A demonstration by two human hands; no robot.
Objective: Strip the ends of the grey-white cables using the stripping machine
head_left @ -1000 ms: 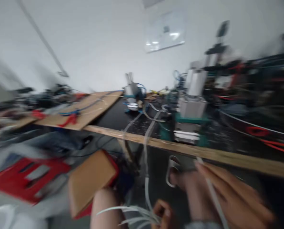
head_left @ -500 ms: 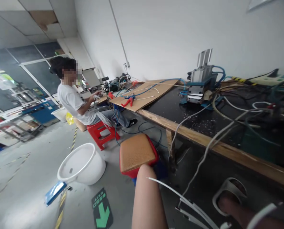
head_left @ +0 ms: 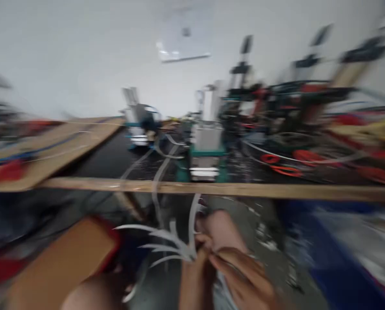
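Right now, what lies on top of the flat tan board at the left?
The flat tan board bears a blue hose, a thin white cable and a blurred red object. What lies beneath it is hidden.

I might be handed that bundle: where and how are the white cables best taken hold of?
Probably where the white cables draw together beside the left hand, coming from the person's left and closing the grip across them. They converge there, while their ends mostly fan out leftward, so gripping farther out would likely miss some. The right hand crowds the other side.
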